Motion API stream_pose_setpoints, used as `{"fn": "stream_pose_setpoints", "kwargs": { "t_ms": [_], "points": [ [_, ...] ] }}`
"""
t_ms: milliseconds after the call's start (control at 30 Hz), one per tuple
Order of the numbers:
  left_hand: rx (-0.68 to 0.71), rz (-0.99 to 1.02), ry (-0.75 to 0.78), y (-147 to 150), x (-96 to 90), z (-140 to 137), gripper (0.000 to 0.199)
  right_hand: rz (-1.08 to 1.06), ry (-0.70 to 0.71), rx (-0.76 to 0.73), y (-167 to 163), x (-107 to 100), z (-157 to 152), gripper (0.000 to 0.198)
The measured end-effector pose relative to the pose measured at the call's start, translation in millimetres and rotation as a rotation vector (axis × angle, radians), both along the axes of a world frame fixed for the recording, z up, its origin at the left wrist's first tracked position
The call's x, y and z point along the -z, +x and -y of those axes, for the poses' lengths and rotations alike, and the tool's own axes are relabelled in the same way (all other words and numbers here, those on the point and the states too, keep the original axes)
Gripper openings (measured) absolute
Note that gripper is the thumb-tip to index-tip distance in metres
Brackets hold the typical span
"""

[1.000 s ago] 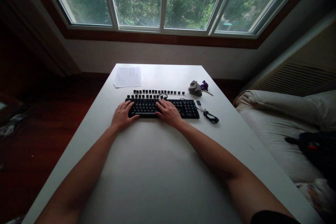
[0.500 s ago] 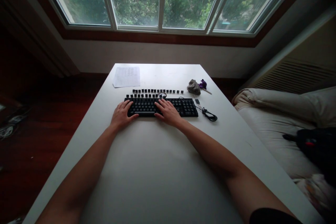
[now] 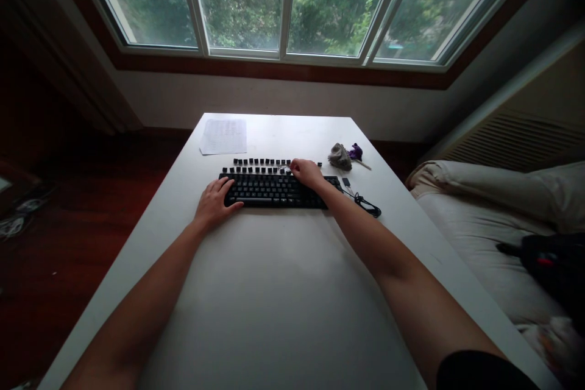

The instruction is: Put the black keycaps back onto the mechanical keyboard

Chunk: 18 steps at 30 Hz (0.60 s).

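Note:
A black keyboard [image 3: 274,191] lies flat on the white table. My left hand [image 3: 214,200] rests at its left end, fingers spread over the keys and thumb on the front edge. Over the keyboard's back edge, right of the middle, my right hand [image 3: 307,172] is closed, its fingertips pinched together at a small wire keycap puller [image 3: 284,168]. The hand partly hides the puller. Behind the keyboard, loose black keycaps [image 3: 256,161] stand in two rows, some covered by my right hand.
Printed paper [image 3: 223,136] lies at the table's back left. A grey cloth [image 3: 340,157] and a purple brush-like thing [image 3: 355,151] with a pale stick lie at the back right. A coiled black cable [image 3: 368,206] sits right of the keyboard. A sofa [image 3: 461,213] borders the table's right side.
My right hand has lifted from the keys, moved back and to the right, and closed at the keycap puller. My left hand stays on the keyboard. The whole view has shifted slightly.

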<state>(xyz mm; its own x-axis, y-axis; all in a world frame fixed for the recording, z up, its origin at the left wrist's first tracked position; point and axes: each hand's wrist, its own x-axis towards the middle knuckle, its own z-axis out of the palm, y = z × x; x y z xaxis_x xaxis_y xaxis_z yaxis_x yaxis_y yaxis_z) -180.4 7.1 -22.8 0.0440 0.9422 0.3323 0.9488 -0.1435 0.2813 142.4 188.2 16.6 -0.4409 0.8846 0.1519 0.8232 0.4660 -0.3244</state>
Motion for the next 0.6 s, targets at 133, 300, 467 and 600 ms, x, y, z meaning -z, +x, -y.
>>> {"fn": "stream_pose_setpoints", "kwargs": {
  "t_ms": [133, 300, 467, 600],
  "points": [
    [0.0, 0.001, -0.001, -1, -0.8, 0, 0.078, 0.039, -0.02, -0.066, -8, 7, -13, 0.028],
    [-0.001, 0.011, -0.004, -3, -0.9, 0, 0.078, 0.056, -0.033, -0.08, -12, 16, -15, 0.034],
    [-0.006, 0.02, -0.008, -4, 0.4, 0, 0.078, 0.074, -0.019, -0.055, -13, 17, -11, 0.032],
    [-0.005, 0.011, -0.004, -4, 0.5, 0, 0.078, 0.095, -0.014, -0.05, -13, 13, -10, 0.031]
  ]
}}
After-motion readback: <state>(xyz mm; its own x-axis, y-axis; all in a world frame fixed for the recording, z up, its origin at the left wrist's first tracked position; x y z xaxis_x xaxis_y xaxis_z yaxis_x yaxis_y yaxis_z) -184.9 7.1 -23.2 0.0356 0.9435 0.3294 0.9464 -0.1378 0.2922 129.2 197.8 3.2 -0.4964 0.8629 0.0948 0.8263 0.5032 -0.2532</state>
